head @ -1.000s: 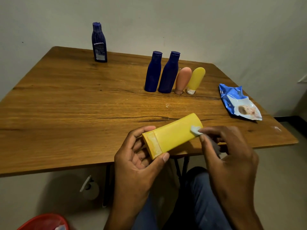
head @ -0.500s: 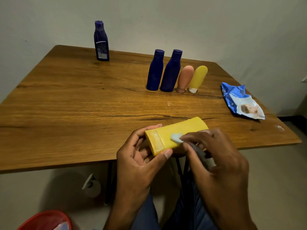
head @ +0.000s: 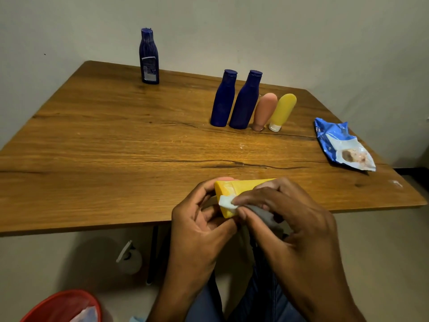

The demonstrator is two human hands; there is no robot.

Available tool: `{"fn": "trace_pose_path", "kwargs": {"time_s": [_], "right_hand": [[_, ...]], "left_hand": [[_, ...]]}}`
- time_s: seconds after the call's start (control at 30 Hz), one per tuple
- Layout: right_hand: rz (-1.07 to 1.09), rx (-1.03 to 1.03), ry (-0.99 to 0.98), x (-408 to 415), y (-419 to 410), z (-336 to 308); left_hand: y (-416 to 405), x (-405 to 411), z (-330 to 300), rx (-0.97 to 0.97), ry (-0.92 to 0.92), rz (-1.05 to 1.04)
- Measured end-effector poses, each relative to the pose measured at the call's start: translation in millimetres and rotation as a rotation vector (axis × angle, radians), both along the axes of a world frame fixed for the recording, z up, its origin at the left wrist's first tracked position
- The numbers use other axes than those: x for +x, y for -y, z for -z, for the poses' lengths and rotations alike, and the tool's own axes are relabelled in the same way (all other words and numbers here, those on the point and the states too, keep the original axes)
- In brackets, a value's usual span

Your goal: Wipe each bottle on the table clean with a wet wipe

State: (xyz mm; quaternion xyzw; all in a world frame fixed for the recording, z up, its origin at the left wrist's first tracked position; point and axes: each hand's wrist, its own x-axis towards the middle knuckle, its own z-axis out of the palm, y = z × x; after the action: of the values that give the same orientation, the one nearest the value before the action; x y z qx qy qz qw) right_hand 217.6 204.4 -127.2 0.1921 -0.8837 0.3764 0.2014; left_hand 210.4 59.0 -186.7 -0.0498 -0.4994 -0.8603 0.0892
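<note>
A plain home room: wooden table (head: 116, 147) against bare wall (head: 301, 31), red bin (head: 58, 305) on floor.

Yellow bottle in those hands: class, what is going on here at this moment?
A seated person is cleaning bottles at a wooden table. The left hand grips a yellow bottle lying sideways at the table's near edge, while the right hand pinches a wet wipe against its end. Five more bottles stand farther back: one blue bottle alone, and a row of four. A wipes packet lies to the right.
</note>
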Motion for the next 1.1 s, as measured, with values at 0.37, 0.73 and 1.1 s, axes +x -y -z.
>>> {"fn": "trace_pose_path", "kwargs": {"time_s": [0.37, 0.73, 1.1], "right_hand": [[0.017, 0.066, -0.038, -0.1, -1.4, -3.9], [0.061, 0.085, -0.045, -11.8, 4.4, -8.7], [0.006, 0.004, -0.068, 18.8, -1.5, 0.9]], "left_hand": [[0.1, -1.1, 1.9, -0.020, -0.020, 0.003], [-2.4, 0.0, 2.3, -0.078, -0.019, 0.016], [3.6, 1.2, 1.2, -0.113, -0.032, -0.016]]}}
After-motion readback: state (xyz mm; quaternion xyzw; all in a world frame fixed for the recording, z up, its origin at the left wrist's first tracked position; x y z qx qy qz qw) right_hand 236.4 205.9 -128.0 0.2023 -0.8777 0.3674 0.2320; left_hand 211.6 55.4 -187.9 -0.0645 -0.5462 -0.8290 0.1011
